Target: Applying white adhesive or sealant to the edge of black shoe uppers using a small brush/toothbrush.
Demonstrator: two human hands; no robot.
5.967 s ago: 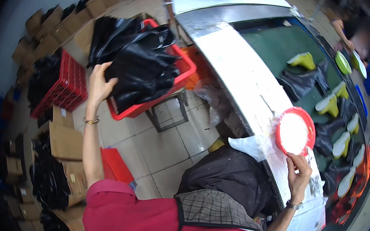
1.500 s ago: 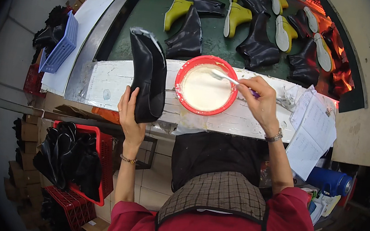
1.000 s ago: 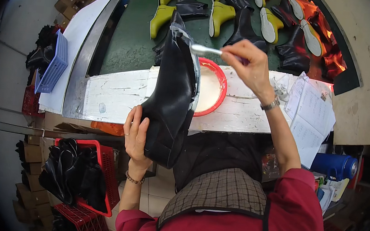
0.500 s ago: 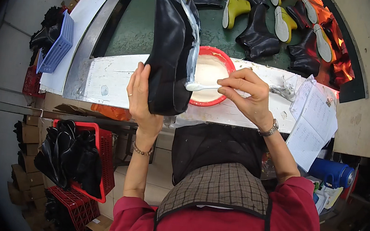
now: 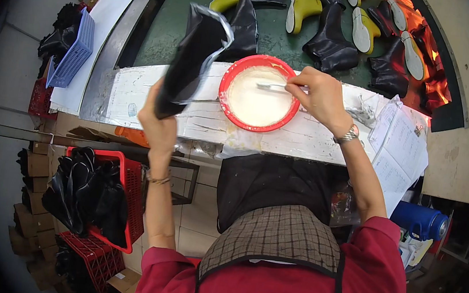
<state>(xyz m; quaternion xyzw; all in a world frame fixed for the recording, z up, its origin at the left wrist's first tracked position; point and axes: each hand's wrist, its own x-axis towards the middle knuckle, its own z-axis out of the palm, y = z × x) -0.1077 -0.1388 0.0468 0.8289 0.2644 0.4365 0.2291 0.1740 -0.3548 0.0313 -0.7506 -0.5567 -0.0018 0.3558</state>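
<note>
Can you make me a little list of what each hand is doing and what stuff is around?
left hand: holds a black boot upper up above the bench
right hand: holds a small brush, its tip in the bowl
red bowl: on the white bench, filled with white paste
green belt: behind the bowl, carries black and yellow-green boot pieces
papers: at the bench's right end
red crate: on the floor to the left, full of black uppers
blue basket: far left

Brush (image 5: pixel 270 86) tip sunk in paste
</note>
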